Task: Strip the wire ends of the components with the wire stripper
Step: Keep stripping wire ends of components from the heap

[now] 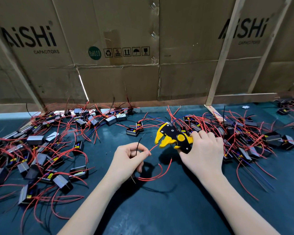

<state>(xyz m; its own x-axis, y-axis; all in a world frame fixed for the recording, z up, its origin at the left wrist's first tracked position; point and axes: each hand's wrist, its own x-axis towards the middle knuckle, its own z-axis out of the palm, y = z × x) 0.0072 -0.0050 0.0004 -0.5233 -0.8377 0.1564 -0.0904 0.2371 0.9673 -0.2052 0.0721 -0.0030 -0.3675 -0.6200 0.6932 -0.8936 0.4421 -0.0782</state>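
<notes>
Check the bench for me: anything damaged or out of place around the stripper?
One oddity: the cardboard backdrop is torn at a seam left of centre, with light showing through the gap. The wire stripper looks intact in the right hand.

Both bare forearms reach in from the near edge and converge toward the middle. The left hand [128, 160] is held back-down to the left, thumb and forefinger pinched together at the right of the hand, the remaining fingers curled loosely beneath. The right hand [203, 152] lies just to its right and slightly farther, back upward, fingers curled forward and wrapped in a grip, the thumb tucked on the near-left side, wrist roughly straight
</notes>
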